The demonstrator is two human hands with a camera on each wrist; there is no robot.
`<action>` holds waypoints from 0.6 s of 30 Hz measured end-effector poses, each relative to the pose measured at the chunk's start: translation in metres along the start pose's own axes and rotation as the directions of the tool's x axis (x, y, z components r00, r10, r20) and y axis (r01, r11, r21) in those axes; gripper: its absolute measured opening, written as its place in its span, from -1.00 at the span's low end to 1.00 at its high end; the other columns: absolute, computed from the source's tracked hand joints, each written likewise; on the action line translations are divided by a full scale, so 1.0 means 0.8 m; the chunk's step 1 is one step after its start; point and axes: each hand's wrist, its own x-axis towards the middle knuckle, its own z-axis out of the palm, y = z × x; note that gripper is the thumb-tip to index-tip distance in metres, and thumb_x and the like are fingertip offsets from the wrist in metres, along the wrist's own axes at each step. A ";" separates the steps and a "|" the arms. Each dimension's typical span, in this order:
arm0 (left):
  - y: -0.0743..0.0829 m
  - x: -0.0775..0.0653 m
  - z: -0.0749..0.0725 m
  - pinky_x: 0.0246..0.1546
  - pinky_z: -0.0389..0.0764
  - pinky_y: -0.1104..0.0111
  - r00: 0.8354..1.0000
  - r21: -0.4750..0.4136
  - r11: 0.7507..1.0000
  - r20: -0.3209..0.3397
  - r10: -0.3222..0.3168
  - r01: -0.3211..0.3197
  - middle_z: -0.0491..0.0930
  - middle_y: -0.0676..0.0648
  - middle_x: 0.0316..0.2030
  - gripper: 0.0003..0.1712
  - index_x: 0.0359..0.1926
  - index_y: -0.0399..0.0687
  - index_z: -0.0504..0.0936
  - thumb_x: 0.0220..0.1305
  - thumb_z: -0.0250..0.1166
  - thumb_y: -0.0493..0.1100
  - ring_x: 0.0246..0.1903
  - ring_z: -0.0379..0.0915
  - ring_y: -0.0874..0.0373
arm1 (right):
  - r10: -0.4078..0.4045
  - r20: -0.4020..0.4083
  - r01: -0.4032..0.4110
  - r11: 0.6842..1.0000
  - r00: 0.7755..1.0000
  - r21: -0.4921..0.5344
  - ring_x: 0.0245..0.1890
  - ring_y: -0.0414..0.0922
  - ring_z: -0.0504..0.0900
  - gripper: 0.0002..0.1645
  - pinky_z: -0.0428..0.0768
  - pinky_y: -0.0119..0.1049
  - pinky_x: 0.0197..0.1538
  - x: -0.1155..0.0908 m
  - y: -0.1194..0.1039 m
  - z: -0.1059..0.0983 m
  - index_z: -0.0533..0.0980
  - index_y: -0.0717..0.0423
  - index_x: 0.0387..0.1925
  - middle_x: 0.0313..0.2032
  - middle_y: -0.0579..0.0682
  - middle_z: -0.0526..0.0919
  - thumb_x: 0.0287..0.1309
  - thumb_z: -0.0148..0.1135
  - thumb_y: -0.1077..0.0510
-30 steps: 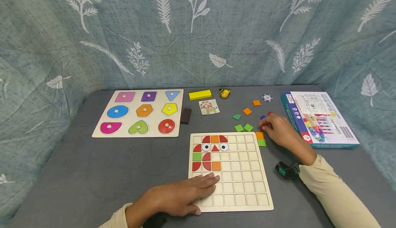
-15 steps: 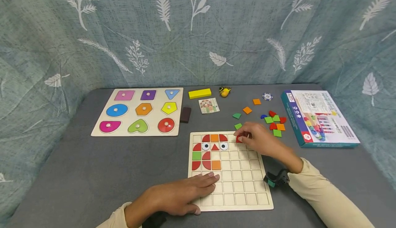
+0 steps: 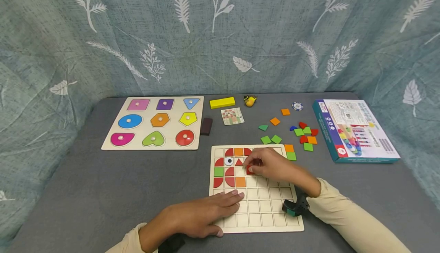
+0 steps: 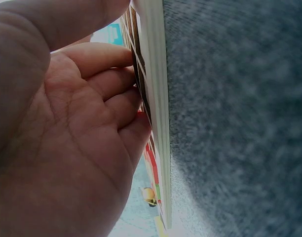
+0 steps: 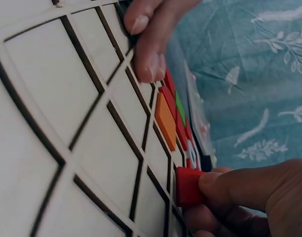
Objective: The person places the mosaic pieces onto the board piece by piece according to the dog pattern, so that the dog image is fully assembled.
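My right hand (image 3: pixel 269 163) pinches a red tile (image 5: pixel 189 186) between thumb and fingers, right at a cell of the wooden grid board (image 3: pixel 271 224). In the head view the hand covers the right eye tile and part of the red quarter-circle above it. My left hand (image 3: pixel 206 213) lies flat with its fingers over the board's lower left. Set into the upper left cells are several red tiles, a green square (image 3: pixel 218 171), an orange square (image 3: pixel 240 182) and a round eye tile (image 3: pixel 228 161). The left wrist view shows the left fingertips on the board's surface.
Loose green, red, orange and blue tiles (image 3: pixel 308 147) lie right of and beyond the board. A boxed game (image 3: pixel 359 131) is at the right, a knobbed shape puzzle (image 3: pixel 165 134) at the left. A picture card (image 3: pixel 232 116), yellow block (image 3: pixel 222 102) and bee figure (image 3: pixel 249 100) stand behind.
From the loose tiles at the right, my right hand has carried a red tile leftward over the board to the cell below the right eye. My left hand has stayed in place.
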 end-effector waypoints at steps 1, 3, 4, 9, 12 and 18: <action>0.000 0.000 0.000 0.37 0.08 0.26 1.000 0.005 1.000 -0.002 0.002 -0.002 -0.02 -0.09 0.49 -0.18 0.44 -0.24 0.20 0.25 0.35 -0.19 0.46 -0.16 0.06 | 0.002 0.000 -0.002 1.000 1.000 -0.013 -0.28 -0.21 0.53 -0.83 0.55 -0.30 -0.19 0.001 -0.001 0.001 0.68 0.13 -0.24 -0.28 -0.14 0.63 0.14 0.29 0.36; 0.000 0.000 0.000 0.37 0.08 0.26 1.000 0.014 1.000 -0.005 0.008 -0.008 -0.02 -0.10 0.49 -0.18 0.44 -0.25 0.20 0.24 0.35 -0.19 0.46 -0.16 0.05 | 0.009 -0.007 -0.009 0.999 1.000 -0.043 -0.29 -0.22 0.54 -0.86 0.54 -0.30 -0.18 0.002 -0.002 0.003 0.68 0.13 -0.26 -0.29 -0.14 0.63 0.14 0.30 0.35; 0.000 0.000 0.000 0.37 0.07 0.26 1.000 0.010 1.000 -0.003 0.005 -0.005 -0.02 -0.10 0.50 -0.18 0.44 -0.25 0.20 0.24 0.34 -0.19 0.47 -0.16 0.05 | 0.015 -0.010 -0.015 0.998 1.000 -0.056 -0.31 -0.23 0.53 -0.87 0.54 -0.31 -0.19 0.002 -0.003 0.004 0.68 0.13 -0.27 -0.30 -0.15 0.64 0.14 0.31 0.34; 0.001 -0.001 -0.001 0.37 0.07 0.26 1.000 0.015 1.000 -0.006 0.007 -0.007 -0.02 -0.11 0.49 -0.18 0.44 -0.25 0.20 0.24 0.34 -0.18 0.46 -0.16 0.04 | 0.048 -0.016 -0.049 0.996 0.999 -0.069 -0.44 -0.30 0.49 -0.91 0.52 -0.37 -0.31 0.001 -0.007 0.006 0.67 0.14 -0.30 -0.41 -0.19 0.62 0.12 0.35 0.31; 0.001 -0.001 -0.001 0.37 0.09 0.26 1.000 0.013 1.000 -0.008 0.005 -0.005 -0.02 -0.10 0.49 -0.19 0.44 -0.25 0.20 0.25 0.34 -0.18 0.46 -0.16 0.05 | 0.057 -0.024 -0.059 0.996 0.998 -0.070 -0.46 -0.31 0.47 -0.91 0.51 -0.38 -0.34 0.000 -0.007 0.005 0.67 0.13 -0.30 -0.43 -0.21 0.60 0.12 0.35 0.31; 0.001 -0.001 -0.002 0.36 0.09 0.26 1.000 -0.015 1.000 0.002 -0.013 0.013 -0.03 -0.07 0.50 -0.19 0.45 -0.22 0.20 0.26 0.34 -0.18 0.47 -0.17 0.08 | 0.097 -0.089 -0.104 0.992 0.991 -0.076 -0.46 -0.25 0.46 -0.90 0.50 -0.34 -0.37 -0.008 0.002 -0.008 0.68 0.13 -0.28 -0.44 -0.19 0.58 0.14 0.32 0.29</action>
